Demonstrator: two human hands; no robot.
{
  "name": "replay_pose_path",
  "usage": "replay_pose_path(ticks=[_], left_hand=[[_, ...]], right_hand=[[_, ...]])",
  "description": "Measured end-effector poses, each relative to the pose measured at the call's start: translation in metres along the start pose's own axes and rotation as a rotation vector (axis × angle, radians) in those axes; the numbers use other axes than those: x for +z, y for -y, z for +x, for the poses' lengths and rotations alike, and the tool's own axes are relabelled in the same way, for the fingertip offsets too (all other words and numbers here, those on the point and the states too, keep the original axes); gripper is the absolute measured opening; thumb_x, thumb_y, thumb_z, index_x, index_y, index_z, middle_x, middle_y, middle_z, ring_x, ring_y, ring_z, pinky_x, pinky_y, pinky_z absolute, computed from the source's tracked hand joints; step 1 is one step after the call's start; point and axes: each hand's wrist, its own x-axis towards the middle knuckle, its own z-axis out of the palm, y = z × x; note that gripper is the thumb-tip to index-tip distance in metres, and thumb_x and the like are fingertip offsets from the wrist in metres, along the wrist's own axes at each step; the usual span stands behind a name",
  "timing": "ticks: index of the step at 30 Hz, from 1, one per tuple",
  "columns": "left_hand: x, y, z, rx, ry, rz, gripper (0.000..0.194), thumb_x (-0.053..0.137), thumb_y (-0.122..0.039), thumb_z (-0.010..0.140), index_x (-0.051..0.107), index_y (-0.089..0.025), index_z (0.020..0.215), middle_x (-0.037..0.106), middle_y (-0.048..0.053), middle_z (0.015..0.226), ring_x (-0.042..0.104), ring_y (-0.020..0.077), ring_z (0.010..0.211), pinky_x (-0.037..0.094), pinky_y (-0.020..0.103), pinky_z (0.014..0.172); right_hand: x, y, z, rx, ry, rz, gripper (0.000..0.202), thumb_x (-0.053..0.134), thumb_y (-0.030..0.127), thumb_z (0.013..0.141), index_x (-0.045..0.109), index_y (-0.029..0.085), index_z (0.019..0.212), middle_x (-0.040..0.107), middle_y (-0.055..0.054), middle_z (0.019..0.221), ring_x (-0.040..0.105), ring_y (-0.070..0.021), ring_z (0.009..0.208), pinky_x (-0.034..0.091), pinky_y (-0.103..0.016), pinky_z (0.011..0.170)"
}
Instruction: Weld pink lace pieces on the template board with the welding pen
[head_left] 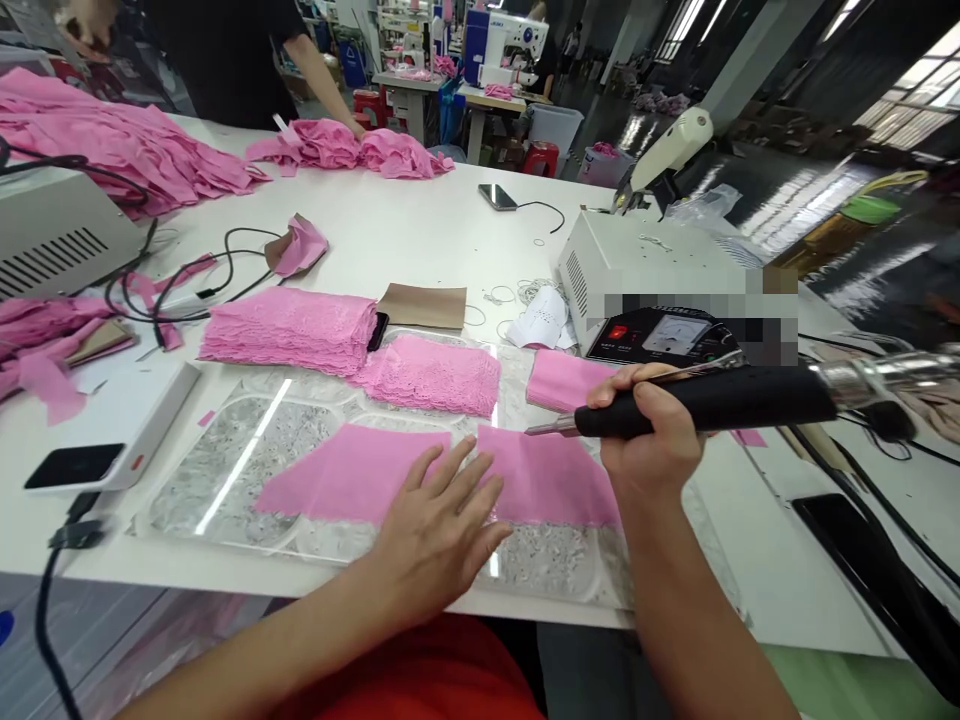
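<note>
My left hand (442,530) lies flat with spread fingers over the inner edges of two flat pink fabric pieces, a left piece (349,475) and a right piece (547,475). Both lie on a clear patterned mat (217,480). My right hand (660,425) is wrapped round a black-handled tool (742,398) with a narrow metal tip. That tip is at the upper edge of the right piece; contact is hard to tell. A thin metal implement (701,368), perhaps tweezers, also shows at my right fingers.
Behind the mat are two lacy pink stacks (292,330) (435,375), brown card (424,305) and folded pink fabric (566,380). A metered box (645,260) stands right; a power bank (127,430) lies left. Across the table, a person's hand (356,128) touches pink fabric (401,153).
</note>
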Motion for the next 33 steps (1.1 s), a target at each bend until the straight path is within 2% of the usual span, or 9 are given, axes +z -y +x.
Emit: replay_pose_path(ticks=[5,9,27,33], left_hand=[[0.017,0.01,0.007,-0.028,0.121,0.102,0.035,0.047,-0.041,0.097,0.061,-0.018,0.119,0.06,0.011,0.13,0.047,0.033,0.13,0.038,0.056,0.104],[0.024,0.013,0.003,-0.081,0.154,0.14,0.039,0.044,-0.046,0.097,0.058,-0.022,0.123,0.056,0.008,0.136,0.043,0.0321,0.133,0.034,0.059,0.108],[0.028,0.016,0.001,-0.092,0.115,0.136,0.038,0.046,-0.046,0.096,0.062,-0.022,0.121,0.058,0.008,0.135,0.045,0.0308,0.132,0.026,0.056,0.113],[0.03,0.02,0.001,-0.054,0.098,0.155,0.036,0.044,-0.039,0.097,0.063,-0.02,0.121,0.057,0.009,0.135,0.045,0.0332,0.132,0.025,0.059,0.111]], right_hand=[[0.001,-0.005,-0.002,0.001,-0.004,-0.011,0.007,0.06,0.021,0.064,0.056,0.019,0.069,0.054,0.004,0.064,0.054,-0.0102,0.05,0.043,-0.026,0.051],[0.002,-0.007,-0.004,0.012,0.012,-0.002,0.007,0.061,0.021,0.065,0.056,0.019,0.07,0.055,0.004,0.065,0.055,-0.0099,0.051,0.044,-0.026,0.051],[0.003,-0.016,-0.008,-0.025,0.081,0.03,0.005,0.063,0.018,0.069,0.059,0.019,0.07,0.057,0.004,0.067,0.056,-0.0102,0.053,0.046,-0.027,0.053],[-0.001,-0.004,0.0,-0.046,0.031,0.056,0.003,0.061,0.019,0.069,0.059,0.019,0.072,0.056,0.004,0.066,0.055,-0.0104,0.052,0.044,-0.025,0.048]])
